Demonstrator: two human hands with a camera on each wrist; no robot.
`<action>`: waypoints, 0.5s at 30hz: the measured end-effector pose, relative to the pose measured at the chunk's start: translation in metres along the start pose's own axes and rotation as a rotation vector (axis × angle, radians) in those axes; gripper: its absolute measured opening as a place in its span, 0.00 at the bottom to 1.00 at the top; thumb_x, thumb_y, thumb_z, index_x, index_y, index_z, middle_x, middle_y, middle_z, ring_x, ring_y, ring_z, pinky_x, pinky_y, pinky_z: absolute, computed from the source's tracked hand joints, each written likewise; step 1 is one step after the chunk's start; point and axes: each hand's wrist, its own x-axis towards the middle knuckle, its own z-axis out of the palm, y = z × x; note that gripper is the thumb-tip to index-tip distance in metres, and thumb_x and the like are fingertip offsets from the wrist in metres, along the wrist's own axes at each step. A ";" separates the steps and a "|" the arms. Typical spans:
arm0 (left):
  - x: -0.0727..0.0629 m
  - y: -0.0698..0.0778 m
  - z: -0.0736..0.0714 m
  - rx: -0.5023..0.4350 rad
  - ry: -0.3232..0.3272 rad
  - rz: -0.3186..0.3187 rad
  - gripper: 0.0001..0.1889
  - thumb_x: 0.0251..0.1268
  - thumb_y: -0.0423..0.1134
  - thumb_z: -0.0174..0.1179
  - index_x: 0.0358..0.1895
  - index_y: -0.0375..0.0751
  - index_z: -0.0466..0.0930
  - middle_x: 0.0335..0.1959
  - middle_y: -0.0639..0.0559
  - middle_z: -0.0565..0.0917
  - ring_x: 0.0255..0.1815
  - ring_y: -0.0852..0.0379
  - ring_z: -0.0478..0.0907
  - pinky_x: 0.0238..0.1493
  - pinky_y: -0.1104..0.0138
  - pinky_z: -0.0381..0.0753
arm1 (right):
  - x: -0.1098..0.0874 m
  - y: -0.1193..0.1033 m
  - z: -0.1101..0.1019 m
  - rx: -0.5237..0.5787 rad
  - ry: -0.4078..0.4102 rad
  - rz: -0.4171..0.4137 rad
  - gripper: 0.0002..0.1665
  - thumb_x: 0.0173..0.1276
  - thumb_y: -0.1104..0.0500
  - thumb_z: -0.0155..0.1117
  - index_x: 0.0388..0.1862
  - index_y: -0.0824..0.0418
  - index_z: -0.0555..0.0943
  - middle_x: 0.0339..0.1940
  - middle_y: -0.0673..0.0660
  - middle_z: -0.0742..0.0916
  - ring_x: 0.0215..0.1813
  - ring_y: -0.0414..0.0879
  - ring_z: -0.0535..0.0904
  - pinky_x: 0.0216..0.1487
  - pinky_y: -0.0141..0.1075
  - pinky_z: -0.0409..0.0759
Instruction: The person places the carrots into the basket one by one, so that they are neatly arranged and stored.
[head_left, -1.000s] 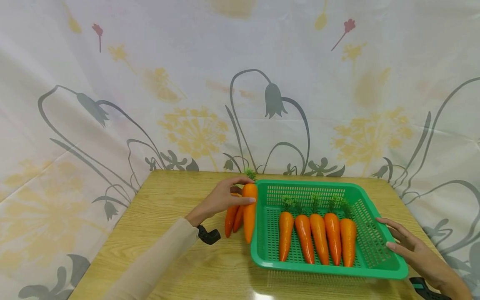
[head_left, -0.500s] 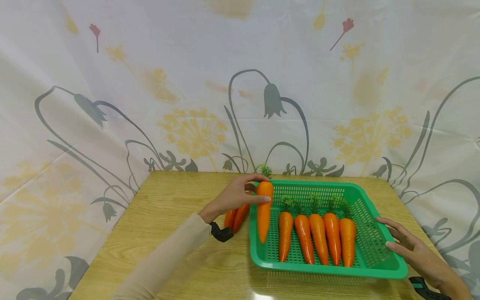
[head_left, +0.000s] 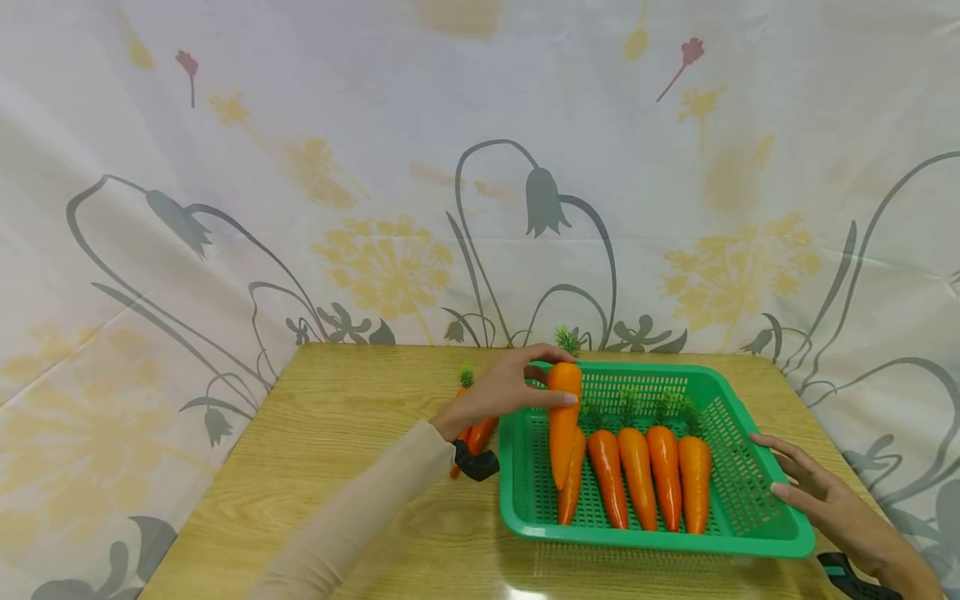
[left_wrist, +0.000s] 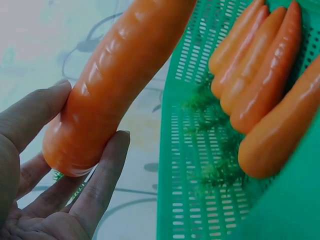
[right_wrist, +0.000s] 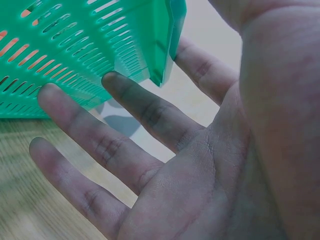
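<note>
My left hand [head_left: 501,387] pinches an orange carrot [head_left: 564,408] near its thick, leafy end, thumb on one side and fingers on the other. The carrot points tip-down over the left part of a green plastic basket [head_left: 645,541], overlapping the leftmost carrot inside. In the left wrist view, the held carrot [left_wrist: 115,75] is outside the row in this angle, with green leaves behind my fingers. Several carrots [head_left: 635,475] lie side by side in the basket, leaves toward the back. At the basket's right rim rests my right hand [head_left: 836,504], its fingers [right_wrist: 107,145] extended along the outer wall.
More carrots [head_left: 481,435] lie on the wooden table [head_left: 352,417] left of the basket, partly hidden by my left wrist. A patterned cloth [head_left: 390,167] with flower prints hangs behind the table. Both wrists wear black bands.
My left hand has carried the carrot rightward from the pile beside the basket, across its left rim and over the inside. My right hand has stayed at the right rim.
</note>
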 end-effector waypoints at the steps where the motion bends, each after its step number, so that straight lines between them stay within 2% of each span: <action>1: 0.002 0.001 0.002 0.008 -0.001 0.004 0.25 0.66 0.43 0.72 0.66 0.50 0.78 0.62 0.56 0.77 0.51 0.55 0.82 0.45 0.60 0.87 | 0.000 0.000 0.000 0.005 0.000 0.001 0.37 0.88 0.60 0.39 0.87 0.46 0.40 0.78 0.30 0.43 0.69 0.14 0.43 0.57 0.83 0.56; 4: 0.010 0.001 0.009 0.026 -0.006 0.016 0.24 0.66 0.44 0.73 0.64 0.53 0.79 0.62 0.58 0.78 0.51 0.56 0.82 0.47 0.61 0.86 | -0.001 0.000 0.000 0.017 0.001 0.005 0.37 0.88 0.60 0.39 0.87 0.46 0.40 0.79 0.32 0.42 0.74 0.20 0.39 0.57 0.84 0.56; 7: 0.017 0.000 0.017 0.033 -0.013 0.011 0.23 0.65 0.45 0.74 0.62 0.56 0.80 0.60 0.61 0.78 0.51 0.57 0.81 0.48 0.62 0.86 | -0.001 0.000 0.001 0.013 0.003 0.003 0.36 0.88 0.60 0.39 0.87 0.46 0.41 0.79 0.31 0.43 0.72 0.17 0.41 0.57 0.83 0.56; 12: 0.029 -0.001 0.030 0.017 -0.042 0.023 0.23 0.64 0.42 0.74 0.62 0.52 0.80 0.59 0.59 0.78 0.48 0.60 0.82 0.44 0.62 0.87 | 0.000 0.000 0.000 -0.020 0.009 -0.005 0.36 0.88 0.60 0.39 0.87 0.46 0.41 0.82 0.36 0.41 0.66 0.12 0.46 0.56 0.82 0.59; 15: 0.037 -0.001 0.039 0.031 -0.060 0.063 0.23 0.64 0.40 0.74 0.62 0.48 0.80 0.58 0.58 0.79 0.48 0.62 0.82 0.48 0.65 0.86 | 0.000 -0.001 0.000 -0.028 0.009 0.001 0.36 0.88 0.59 0.39 0.87 0.46 0.41 0.82 0.36 0.40 0.64 0.11 0.47 0.56 0.81 0.61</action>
